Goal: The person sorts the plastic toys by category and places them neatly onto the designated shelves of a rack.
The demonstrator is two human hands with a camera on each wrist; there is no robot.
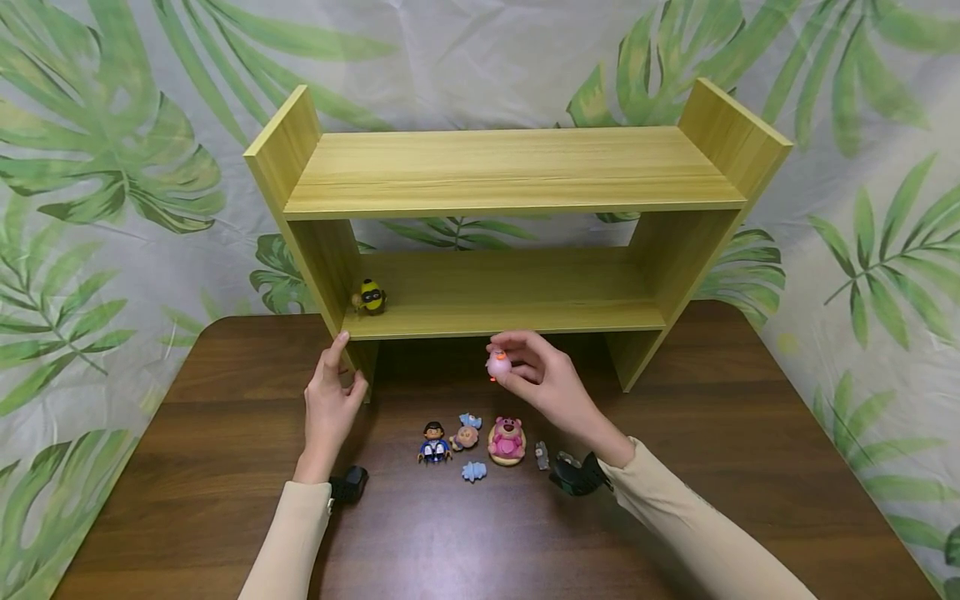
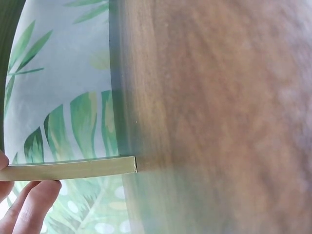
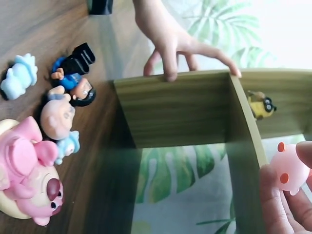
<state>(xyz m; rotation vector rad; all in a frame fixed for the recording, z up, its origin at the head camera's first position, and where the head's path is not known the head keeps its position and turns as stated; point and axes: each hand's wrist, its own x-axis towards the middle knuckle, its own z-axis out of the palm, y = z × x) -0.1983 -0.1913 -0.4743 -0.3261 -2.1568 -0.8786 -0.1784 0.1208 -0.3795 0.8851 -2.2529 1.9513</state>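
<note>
My right hand (image 1: pixel 551 379) pinches a small pink round toy figure (image 1: pixel 498 364) with orange bits, just in front of the middle shelf's edge. In the right wrist view the pink toy figure (image 3: pixel 290 168) sits between thumb and fingers, near the board's edge. My left hand (image 1: pixel 333 400) grips the left side panel of the wooden shelf (image 1: pixel 517 171). Its thumb and fingers lie on both sides of the panel (image 2: pixel 73 168) in the left wrist view. A yellow and black toy figure (image 1: pixel 370 297) stands at the left end of the middle shelf.
On the brown table (image 1: pixel 202 467) lie a boy figure (image 1: pixel 434 443), a round-headed figure (image 1: pixel 465 437), blue figures (image 1: pixel 474 472), a pink bear (image 1: pixel 507 440) and a small grey figure (image 1: pixel 542 455). A leaf-patterned cloth (image 1: pixel 480 58) hangs behind.
</note>
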